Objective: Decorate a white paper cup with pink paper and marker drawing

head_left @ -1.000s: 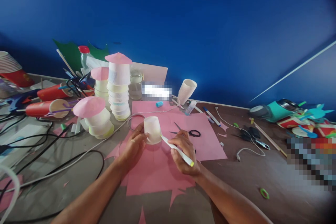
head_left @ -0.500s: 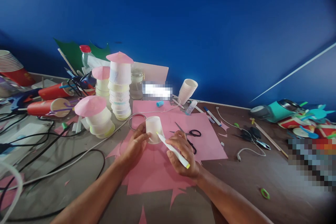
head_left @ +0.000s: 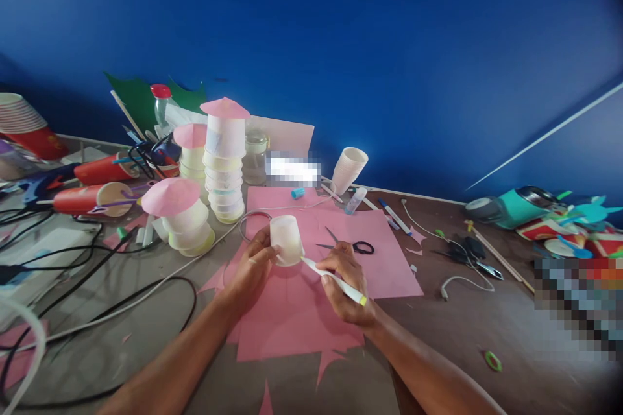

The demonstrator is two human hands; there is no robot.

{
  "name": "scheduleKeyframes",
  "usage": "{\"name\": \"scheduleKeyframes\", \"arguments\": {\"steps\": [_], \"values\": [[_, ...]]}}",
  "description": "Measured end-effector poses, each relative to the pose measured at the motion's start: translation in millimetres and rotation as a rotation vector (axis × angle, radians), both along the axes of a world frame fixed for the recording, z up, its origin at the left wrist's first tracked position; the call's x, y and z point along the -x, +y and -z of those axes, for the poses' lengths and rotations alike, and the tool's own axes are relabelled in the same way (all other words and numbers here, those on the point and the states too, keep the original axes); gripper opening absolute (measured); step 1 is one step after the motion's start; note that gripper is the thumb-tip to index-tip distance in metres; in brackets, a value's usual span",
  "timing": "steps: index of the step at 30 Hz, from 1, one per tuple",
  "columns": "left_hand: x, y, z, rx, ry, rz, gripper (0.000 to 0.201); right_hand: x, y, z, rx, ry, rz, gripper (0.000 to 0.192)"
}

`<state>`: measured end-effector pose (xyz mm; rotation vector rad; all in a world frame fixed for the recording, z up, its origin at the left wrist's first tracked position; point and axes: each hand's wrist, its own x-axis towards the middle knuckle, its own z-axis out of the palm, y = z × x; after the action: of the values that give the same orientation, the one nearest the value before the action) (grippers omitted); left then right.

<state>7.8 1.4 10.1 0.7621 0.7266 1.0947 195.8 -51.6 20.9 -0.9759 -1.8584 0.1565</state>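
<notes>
Head view: left hand (head_left: 250,270) grips a small white cup (head_left: 287,240) held upside down, thumb on the near side, fingers wrapped round the far side. Cup sits just left of frame centre, above the pink paper sheet (head_left: 302,298) on the table (head_left: 487,324). Right hand (head_left: 348,285) pinches a white pen with yellow end (head_left: 335,281) between thumb and fingers, other fingers curled; pen tip touches the cup's lower right edge. Black-handled scissors (head_left: 353,248) lie on the pink sheet just right of the hands. Stacks of white cups with pink cone tops (head_left: 221,162) stand upper left of the cup. Black cables (head_left: 121,285) run across lower left. Teal bottle (head_left: 511,207) lies at far right.
</notes>
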Motion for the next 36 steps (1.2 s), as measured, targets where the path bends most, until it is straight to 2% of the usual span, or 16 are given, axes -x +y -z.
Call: {"name": "scheduleKeyframes", "arguments": {"steps": [3,7,15,26,32,36], "values": [[0.4,-0.5,1.0,-0.003,-0.005,0.012,0.048,-1.0,-0.5,-1.0,-0.009,0.021,0.010,0.012],[0.0,-1.4,-0.6,-0.015,-0.001,0.037,0.047,1.5,-1.1,1.5,-0.044,0.075,0.001,0.019],[-1.2,-1.0,-1.0,-0.040,0.010,0.050,0.041,6.1,1.8,4.0,-0.047,0.051,-0.007,0.026],[0.8,-0.3,-1.6,0.019,0.011,0.022,0.048,-4.9,3.0,5.1,0.023,0.042,-0.008,0.009],[-0.1,-1.3,-1.0,0.003,0.012,0.023,0.042,2.1,0.8,1.4,-0.059,0.081,-0.043,0.028],[-0.8,-2.5,-3.6,-0.009,0.005,0.034,0.041,8.1,0.6,0.9,-0.062,0.038,-0.073,0.030]]}}
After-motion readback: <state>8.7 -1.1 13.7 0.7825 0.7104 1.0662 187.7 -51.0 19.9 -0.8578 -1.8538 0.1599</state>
